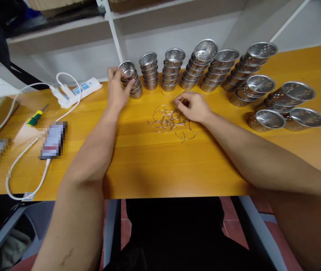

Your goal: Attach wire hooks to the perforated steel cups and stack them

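My left hand [117,87] is at the leftmost stack of perforated metal cups, its thumb and fingers closed around the upper cup [127,69]. The lower cups [136,92] of that stack stand on the table beneath it. Over the right side of a loose pile of thin curved wires [166,121] is my right hand [193,106], fingers pinched together. One curved wire [166,94] runs up to its fingertips and appears held there. The curled fingers hide part of the grip.
More cup stacks [174,69] line the back of the wooden table [149,165], with several cups [266,120] at the right. To the left are a white power strip [88,87], a screwdriver [35,117], a phone [53,140] and its white cable [22,156].
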A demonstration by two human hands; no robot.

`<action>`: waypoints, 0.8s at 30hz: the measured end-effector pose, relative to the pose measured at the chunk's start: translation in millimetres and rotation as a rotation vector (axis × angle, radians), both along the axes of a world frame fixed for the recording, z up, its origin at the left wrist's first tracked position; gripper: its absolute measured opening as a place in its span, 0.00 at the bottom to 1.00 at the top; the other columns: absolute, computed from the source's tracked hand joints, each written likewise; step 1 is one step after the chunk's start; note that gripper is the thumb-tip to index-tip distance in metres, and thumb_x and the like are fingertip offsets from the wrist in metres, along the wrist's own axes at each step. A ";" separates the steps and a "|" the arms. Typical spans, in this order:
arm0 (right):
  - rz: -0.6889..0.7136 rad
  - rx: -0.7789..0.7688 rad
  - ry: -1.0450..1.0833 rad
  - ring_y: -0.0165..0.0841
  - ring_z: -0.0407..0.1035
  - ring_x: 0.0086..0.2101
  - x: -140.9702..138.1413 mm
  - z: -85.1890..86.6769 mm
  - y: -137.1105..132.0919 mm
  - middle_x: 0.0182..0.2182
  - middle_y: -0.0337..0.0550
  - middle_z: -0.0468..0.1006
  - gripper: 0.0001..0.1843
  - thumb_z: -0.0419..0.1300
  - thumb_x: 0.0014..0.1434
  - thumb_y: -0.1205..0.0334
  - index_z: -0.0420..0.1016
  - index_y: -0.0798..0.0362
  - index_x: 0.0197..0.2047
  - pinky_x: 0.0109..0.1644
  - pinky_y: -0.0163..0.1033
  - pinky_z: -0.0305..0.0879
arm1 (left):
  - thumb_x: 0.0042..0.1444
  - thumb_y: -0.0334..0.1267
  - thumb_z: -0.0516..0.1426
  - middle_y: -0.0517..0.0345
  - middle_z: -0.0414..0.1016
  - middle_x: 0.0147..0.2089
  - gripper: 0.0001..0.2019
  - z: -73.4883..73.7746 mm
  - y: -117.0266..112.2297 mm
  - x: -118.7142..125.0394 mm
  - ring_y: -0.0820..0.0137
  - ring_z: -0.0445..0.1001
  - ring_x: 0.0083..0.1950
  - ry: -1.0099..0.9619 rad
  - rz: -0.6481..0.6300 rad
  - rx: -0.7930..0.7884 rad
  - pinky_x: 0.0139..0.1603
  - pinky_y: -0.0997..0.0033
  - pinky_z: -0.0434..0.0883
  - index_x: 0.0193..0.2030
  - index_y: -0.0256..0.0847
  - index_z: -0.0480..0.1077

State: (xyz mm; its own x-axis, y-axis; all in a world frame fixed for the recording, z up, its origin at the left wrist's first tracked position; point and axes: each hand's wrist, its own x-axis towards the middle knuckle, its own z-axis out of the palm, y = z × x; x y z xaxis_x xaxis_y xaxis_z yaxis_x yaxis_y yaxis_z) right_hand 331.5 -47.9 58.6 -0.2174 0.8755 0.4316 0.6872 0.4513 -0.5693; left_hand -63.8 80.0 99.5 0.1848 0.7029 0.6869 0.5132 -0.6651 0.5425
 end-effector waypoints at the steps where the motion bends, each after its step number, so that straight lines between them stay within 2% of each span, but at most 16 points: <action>1: -0.001 -0.002 0.001 0.56 0.83 0.44 0.3 0.0 -0.1 0.43 0.56 0.89 0.21 0.66 0.80 0.34 0.86 0.42 0.48 0.61 0.70 0.88 | 0.71 0.93 0.63 0.49 0.82 0.67 0.39 1.1 -0.4 -0.3 0.50 0.74 0.80 0.000 -0.008 -0.004 0.90 0.30 0.74 0.55 0.57 0.75; 4: 0.004 0.011 -0.005 0.56 0.85 0.45 2.2 0.2 0.3 0.44 0.58 0.89 0.18 0.65 0.81 0.39 0.87 0.43 0.49 0.62 0.70 0.88 | 0.77 0.90 0.57 0.50 0.81 0.69 0.38 3.5 -2.8 -0.3 0.52 0.67 0.86 0.050 0.011 -0.015 0.96 0.26 0.66 0.60 0.56 0.74; 6: -0.006 0.024 -0.012 0.57 0.86 0.46 4.5 1.3 1.5 0.46 0.59 0.90 0.17 0.65 0.81 0.42 0.88 0.45 0.49 0.63 0.70 0.87 | 0.78 0.89 0.57 0.52 0.82 0.70 0.37 2.2 -2.3 -0.7 0.54 0.65 0.87 0.057 0.037 -0.011 0.98 0.27 0.63 0.60 0.56 0.72; 9: -0.097 0.002 -0.020 0.58 0.86 0.48 11.1 7.6 3.0 0.46 0.60 0.91 0.16 0.67 0.80 0.43 0.88 0.46 0.49 0.65 0.69 0.86 | 0.65 0.96 0.64 0.53 0.80 0.76 0.44 -0.6 -0.5 -1.9 0.50 0.65 0.87 -0.017 0.060 0.007 0.96 0.29 0.67 0.54 0.56 0.71; 11: -0.203 -0.060 -0.036 0.58 0.87 0.49 18.6 16.0 2.2 0.47 0.59 0.92 0.14 0.68 0.81 0.47 0.88 0.47 0.49 0.66 0.67 0.86 | 0.56 1.01 0.66 0.53 0.79 0.79 0.48 0.4 -3.1 -1.7 0.52 0.64 0.90 -0.040 0.097 -0.013 0.97 0.32 0.67 0.53 0.58 0.70; 13: -0.303 -0.162 -0.078 0.57 0.87 0.51 28.1 27.3 -0.8 0.50 0.60 0.94 0.12 0.67 0.84 0.52 0.89 0.48 0.50 0.67 0.62 0.84 | 0.59 0.96 0.71 0.54 0.82 0.79 0.45 3.7 -9.1 0.0 0.59 0.60 0.94 -0.023 0.132 -0.065 0.99 0.39 0.65 0.56 0.59 0.69; 14: -0.341 -0.216 -0.106 0.56 0.87 0.51 33.4 33.3 -2.9 0.52 0.62 0.94 0.12 0.67 0.86 0.55 0.90 0.50 0.52 0.67 0.59 0.82 | 0.61 0.92 0.74 0.52 0.84 0.78 0.43 5.6 -12.4 1.4 0.60 0.61 0.95 -0.029 0.136 -0.081 0.99 0.40 0.65 0.56 0.59 0.69; 16: -0.394 -0.294 -0.149 0.52 0.85 0.52 44.0 44.7 -7.4 0.55 0.65 0.95 0.11 0.68 0.87 0.60 0.91 0.55 0.55 0.65 0.55 0.79 | 0.58 0.86 0.80 0.49 0.85 0.76 0.43 8.6 -18.2 5.0 0.50 0.67 0.95 -0.091 0.115 -0.100 0.97 0.35 0.68 0.56 0.58 0.71; 18: -0.436 -0.334 -0.166 0.48 0.83 0.51 54.3 52.7 -11.0 0.57 0.68 0.95 0.10 0.70 0.87 0.63 0.92 0.60 0.58 0.62 0.52 0.75 | 0.55 0.83 0.83 0.47 0.85 0.76 0.46 10.7 -22.7 8.8 0.44 0.72 0.93 -0.167 0.079 -0.142 0.96 0.34 0.69 0.60 0.56 0.72; 20: -0.459 -0.366 -0.166 0.44 0.80 0.48 64.3 55.7 -13.2 0.57 0.69 0.95 0.11 0.71 0.87 0.65 0.93 0.64 0.61 0.58 0.50 0.73 | 0.55 0.80 0.84 0.50 0.87 0.76 0.49 12.9 -27.2 11.9 0.48 0.70 0.95 -0.200 0.044 -0.211 0.99 0.38 0.65 0.68 0.55 0.72; 24: -0.442 -0.376 -0.163 0.40 0.77 0.44 86.7 46.2 -16.2 0.57 0.70 0.94 0.15 0.73 0.88 0.64 0.93 0.68 0.66 0.57 0.49 0.73 | 0.60 0.78 0.82 0.60 0.89 0.72 0.51 18.0 -36.4 14.5 0.65 0.52 1.03 -0.161 0.003 -0.314 1.08 0.49 0.48 0.77 0.54 0.69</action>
State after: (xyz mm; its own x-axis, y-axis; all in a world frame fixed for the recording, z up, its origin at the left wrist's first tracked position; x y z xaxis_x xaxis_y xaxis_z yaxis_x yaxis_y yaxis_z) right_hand 418.2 -64.2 104.8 0.1646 0.9841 0.0668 0.8557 -0.1088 -0.5059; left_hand -49.3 43.6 117.4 0.0896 0.8850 0.4569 0.4062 -0.4514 0.7945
